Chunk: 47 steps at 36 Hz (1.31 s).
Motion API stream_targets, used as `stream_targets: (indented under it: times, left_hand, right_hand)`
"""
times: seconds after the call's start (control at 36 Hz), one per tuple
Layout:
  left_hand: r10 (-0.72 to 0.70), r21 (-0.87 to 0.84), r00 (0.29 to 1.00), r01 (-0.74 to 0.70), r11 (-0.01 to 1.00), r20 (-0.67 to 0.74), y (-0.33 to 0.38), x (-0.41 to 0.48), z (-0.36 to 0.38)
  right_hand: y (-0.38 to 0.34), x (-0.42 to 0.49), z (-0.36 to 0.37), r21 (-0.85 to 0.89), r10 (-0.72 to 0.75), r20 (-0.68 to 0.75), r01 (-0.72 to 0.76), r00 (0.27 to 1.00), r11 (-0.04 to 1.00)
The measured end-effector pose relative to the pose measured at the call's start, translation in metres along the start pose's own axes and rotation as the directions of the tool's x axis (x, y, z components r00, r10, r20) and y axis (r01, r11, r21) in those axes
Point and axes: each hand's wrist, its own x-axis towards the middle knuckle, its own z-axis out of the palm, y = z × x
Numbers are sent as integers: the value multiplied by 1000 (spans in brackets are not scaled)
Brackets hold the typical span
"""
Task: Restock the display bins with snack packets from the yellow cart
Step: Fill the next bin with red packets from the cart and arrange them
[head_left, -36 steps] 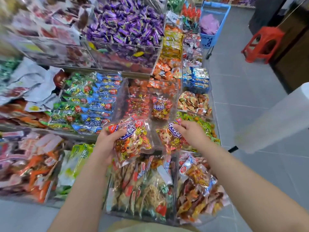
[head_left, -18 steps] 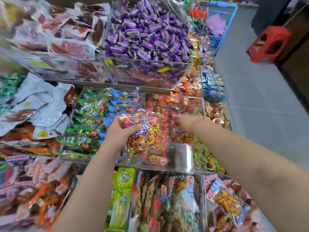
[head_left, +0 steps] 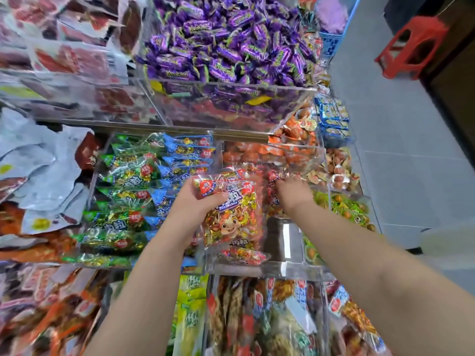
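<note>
restocking is mid-way: the left hand [head_left: 198, 204] grips a red snack packet [head_left: 231, 217] by its top, just above the clear bin [head_left: 282, 268]. the right hand [head_left: 293, 194] reaches among packets [head_left: 272, 181] at the bin's back; blur hides whether it pinches one. next, i judge, the held packet needs lowering into the bin's front gap.

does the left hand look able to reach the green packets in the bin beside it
Probably, for reach: the green packets lie in an open-topped bin just beside the left hand, nothing between. But that hand grips a red snack packet.
</note>
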Motion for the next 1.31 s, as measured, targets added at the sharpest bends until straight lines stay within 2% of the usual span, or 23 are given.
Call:
stream_targets:
  times: [0.08,0.14,0.19,0.25,0.28,0.33,0.39,0.44,0.56,0.72,0.75,0.83,0.86,0.92,0.94,1.0,1.03,1.08,1.11,1.14,1.17,1.25,1.31]
  left_hand:
    - [-15,-35,1000,14,999,-17,1,-1,-1]
    - [-19,-41,1000,18,999,-19,2,-2,-1]
    - [-22,-47,1000,21,999,-17,1,-2,-2]
    - [-25,-61,1000,24,998,-11,0,-1,-2]
    - [-26,-68,1000,25,997,-10,0,0,-2]
    - [-29,-74,999,28,997,-16,-1,1,-1]
    - [-34,-69,999,32,997,-25,-2,3,0]
    - [-38,-67,999,36,997,-29,-2,4,1]
    - [-54,-62,998,52,997,-24,-1,4,0]
    - [-80,-68,996,77,995,-40,2,2,1]
    - [-79,-68,996,76,995,-44,2,2,2]
    - [-77,-84,996,73,994,-47,3,4,4]
    - [-75,-88,996,71,994,-44,3,4,5]
    - [-67,-75,997,65,995,-36,3,4,6]
    - [-66,-61,997,63,996,-34,4,4,6]
    - [-58,-20,998,58,998,-24,5,4,8]
    - [-52,5,999,52,999,-14,6,4,10]
    - [-48,33,999,48,998,3,7,5,14]
    - [-50,39,999,50,998,5,8,4,17]
    - [-52,48,999,52,998,3,9,5,20]
    - [-54,58,999,54,997,-4,9,5,23]
    - [-52,72,998,54,996,-17,9,5,36]
    - [-57,96,998,59,994,-17,8,6,42]
  right_hand:
    - [-2,-7,9,25,43,-79,-42,996,999]
    - [-3,-14,13,41,71,-187,-64,980,997]
    - [-4,-19,17,53,56,-242,-44,969,998]
    - [-7,-25,23,150,37,-125,-18,992,989]
    - [-10,-27,26,199,33,-11,-30,999,980]
    - [-12,-28,34,256,-7,232,-54,973,965]
    - [-13,-26,43,304,-73,373,-48,925,951]
    - [-12,-23,48,368,-61,390,-95,919,925]
    - [-10,-7,45,500,100,380,-295,920,814]
    - [-15,4,39,582,166,435,-417,885,699]
    - [-15,4,39,607,168,452,-441,876,661]
    - [-17,0,36,727,139,533,-536,834,429]
    - [-15,-4,33,735,117,547,-543,829,406]
    - [-10,-15,25,746,73,534,-510,842,428]
    - [-7,-21,19,760,69,508,-484,859,434]
    - [0,-32,6,823,113,412,-422,904,380]
    - [3,-38,-3,872,138,349,-375,927,315]
    - [7,-51,-24,953,130,286,-296,949,67]
    - [8,-58,-35,960,85,276,-272,957,-58]
    - [7,-65,-45,959,26,262,-257,965,-115]
    - [7,-72,-53,962,-36,254,-256,967,-90]
    - [1,-88,-62,968,-151,234,-216,960,130]
    - [0,-93,-66,963,-64,167,-149,984,226]
